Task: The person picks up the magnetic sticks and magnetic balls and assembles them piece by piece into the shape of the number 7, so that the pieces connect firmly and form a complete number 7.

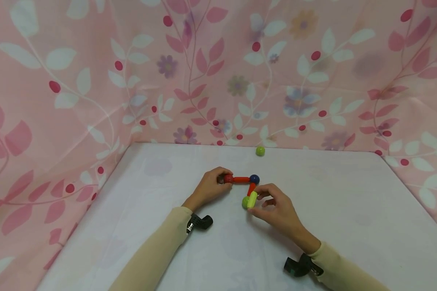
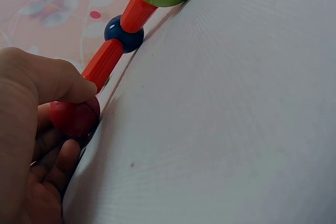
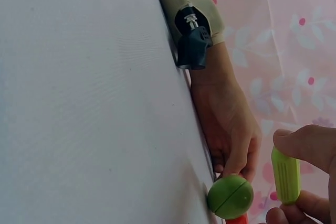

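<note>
On the table a red ball [image 1: 228, 178], an orange-red rod [image 1: 241, 180], a blue ball [image 1: 254, 179], a second orange-red rod [image 1: 251, 188] and a green ball [image 1: 245, 202] form one joined, bent chain. My left hand [image 1: 212, 186] grips the red ball [image 2: 76, 115] at the chain's left end, thumb on top by the rod. Between thumb and fingertips, my right hand [image 1: 276, 208] pinches a yellow-green rod [image 3: 286, 176] by its ends. In the right wrist view it hangs apart from the green ball [image 3: 230, 196]; in the head view it overlaps that ball.
A loose green ball [image 1: 260, 151] lies near the table's back edge. The table [image 1: 335, 194] has a white cover. Pink floral cloth [image 1: 211, 72] hangs behind and at the sides. Small black cameras [image 1: 200, 222] sit on both wrists.
</note>
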Demonstrator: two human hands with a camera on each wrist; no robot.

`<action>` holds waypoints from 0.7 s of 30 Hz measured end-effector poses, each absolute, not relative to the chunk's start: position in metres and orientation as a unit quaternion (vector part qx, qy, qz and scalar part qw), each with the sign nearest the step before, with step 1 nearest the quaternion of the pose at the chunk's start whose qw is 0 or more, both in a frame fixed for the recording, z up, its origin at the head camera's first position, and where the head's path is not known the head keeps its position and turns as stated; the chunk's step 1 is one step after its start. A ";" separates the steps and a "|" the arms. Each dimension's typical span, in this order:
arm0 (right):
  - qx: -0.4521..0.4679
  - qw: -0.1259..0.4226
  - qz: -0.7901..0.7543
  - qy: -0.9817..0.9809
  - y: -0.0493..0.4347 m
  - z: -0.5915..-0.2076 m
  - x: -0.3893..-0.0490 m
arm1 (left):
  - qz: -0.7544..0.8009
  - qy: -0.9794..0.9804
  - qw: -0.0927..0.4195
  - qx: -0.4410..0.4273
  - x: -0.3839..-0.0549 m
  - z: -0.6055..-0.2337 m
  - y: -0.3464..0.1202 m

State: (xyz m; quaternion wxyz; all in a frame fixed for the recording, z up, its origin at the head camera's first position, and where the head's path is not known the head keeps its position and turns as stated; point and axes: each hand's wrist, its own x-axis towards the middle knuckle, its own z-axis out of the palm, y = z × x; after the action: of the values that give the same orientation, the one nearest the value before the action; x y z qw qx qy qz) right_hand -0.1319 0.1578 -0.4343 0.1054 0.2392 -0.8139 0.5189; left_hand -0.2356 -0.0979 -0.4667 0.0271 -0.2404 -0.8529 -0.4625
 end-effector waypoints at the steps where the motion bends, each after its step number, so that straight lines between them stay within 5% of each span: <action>1: 0.240 0.106 0.517 -0.815 0.157 -0.435 -0.131 | -0.461 -0.854 0.026 -0.240 -0.236 -0.466 -0.098; 21: 0.248 0.100 0.496 -0.826 0.152 -0.441 -0.126 | -0.457 -0.857 0.019 -0.236 -0.236 -0.467 -0.098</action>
State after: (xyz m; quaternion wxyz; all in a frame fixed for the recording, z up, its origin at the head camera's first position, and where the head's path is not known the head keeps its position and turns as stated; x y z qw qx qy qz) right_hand -0.1256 0.1524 -0.4414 0.1001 0.2478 -0.8260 0.4962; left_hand -0.2358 -0.0982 -0.4669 0.0187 -0.2359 -0.8574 -0.4570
